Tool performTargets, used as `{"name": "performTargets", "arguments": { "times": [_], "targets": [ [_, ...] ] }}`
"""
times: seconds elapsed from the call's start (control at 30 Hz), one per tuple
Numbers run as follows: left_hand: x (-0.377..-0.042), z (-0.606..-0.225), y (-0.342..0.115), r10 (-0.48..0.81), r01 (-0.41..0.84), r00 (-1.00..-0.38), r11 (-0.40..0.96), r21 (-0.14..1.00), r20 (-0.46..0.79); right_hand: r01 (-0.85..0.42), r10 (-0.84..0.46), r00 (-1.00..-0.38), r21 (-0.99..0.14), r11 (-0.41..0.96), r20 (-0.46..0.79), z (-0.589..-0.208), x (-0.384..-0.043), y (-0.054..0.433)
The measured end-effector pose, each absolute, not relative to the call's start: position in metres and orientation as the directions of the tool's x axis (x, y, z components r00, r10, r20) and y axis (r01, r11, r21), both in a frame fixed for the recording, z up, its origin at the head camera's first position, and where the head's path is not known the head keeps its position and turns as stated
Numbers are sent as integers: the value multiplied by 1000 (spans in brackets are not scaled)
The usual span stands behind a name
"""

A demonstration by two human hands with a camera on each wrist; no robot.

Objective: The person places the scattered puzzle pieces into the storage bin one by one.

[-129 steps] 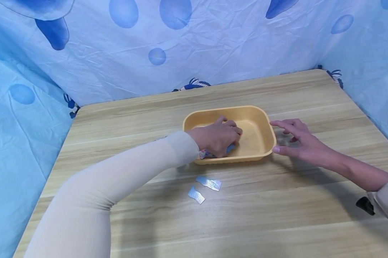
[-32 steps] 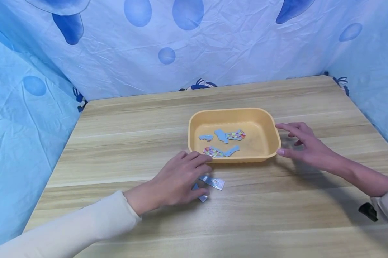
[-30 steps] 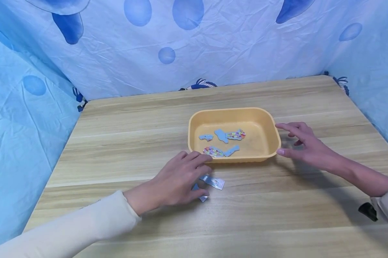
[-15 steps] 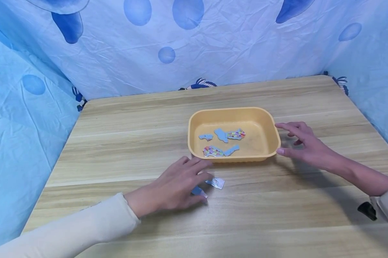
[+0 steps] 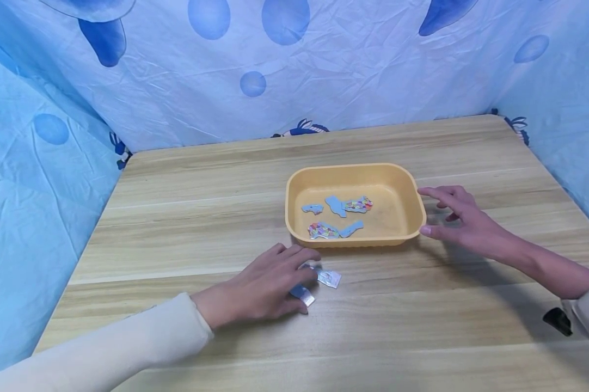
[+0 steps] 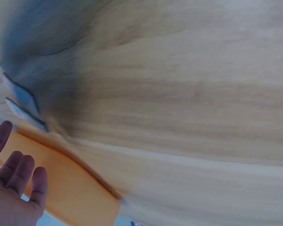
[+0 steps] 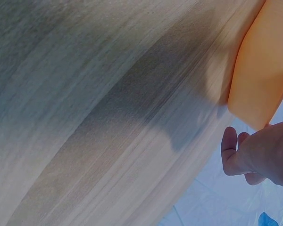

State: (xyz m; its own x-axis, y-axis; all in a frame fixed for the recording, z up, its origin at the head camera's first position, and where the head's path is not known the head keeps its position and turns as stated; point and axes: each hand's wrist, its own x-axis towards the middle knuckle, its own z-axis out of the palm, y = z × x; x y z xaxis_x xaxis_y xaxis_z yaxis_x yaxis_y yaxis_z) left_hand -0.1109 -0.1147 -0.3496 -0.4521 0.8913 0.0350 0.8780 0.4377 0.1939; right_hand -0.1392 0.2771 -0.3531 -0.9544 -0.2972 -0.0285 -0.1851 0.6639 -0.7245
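My left hand hovers over two flat, shiny blue-silver pieces, its fingers relaxed and apart. The nearer piece and the farther one lie on the table in front of a tan plastic basin, partly covered by the fingers. The left wrist view shows both pieces below the loosely extended fingers, with nothing held. At the basin's right end, my right hand has its index finger and thumb against the rim. Inside the basin lie several irregular flat pieces, among them a colourful mosaic-patterned one and a plain blue one.
A wood-grain table extends around the basin. Blue printed cloth hangs behind it and at both sides. Near the right sleeve sits a small black object.
Earlier my left hand was in the basin; it has come out to the loose pieces. Over the last second it has shifted slightly nearer and its fingers have moved. The right hand stays at the rim.
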Motion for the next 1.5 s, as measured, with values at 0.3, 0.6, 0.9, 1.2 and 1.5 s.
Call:
{"name": "performTargets", "arguments": {
  "times": [0.3, 0.6, 0.9, 1.2, 1.5],
  "targets": [
    [-117, -362, -120, 911, 873, -413, 400, 281, -14, -164, -286, -957, -718, 677, -51, -352, -140, 277],
    [-122, -366, -124, 891, 843, -448, 447, 298, -69, -176, -291, -956, -724, 667, -35, -354, -138, 277],
    [-126, -366, -128, 892, 846, -451, 439, 303, -32, -180, -293, -956, -722, 668, -32, -353, -138, 277],
    [-128, -367, -130, 889, 855, -458, 437, 278, 10, -183, -296, -955, -715, 675, -34, -352, -139, 277],
    [-128, -365, -127, 887, 854, -461, 447, 267, -14, -175, -294, -955, -721, 670, -42, -353, -139, 277]
  ]
}}
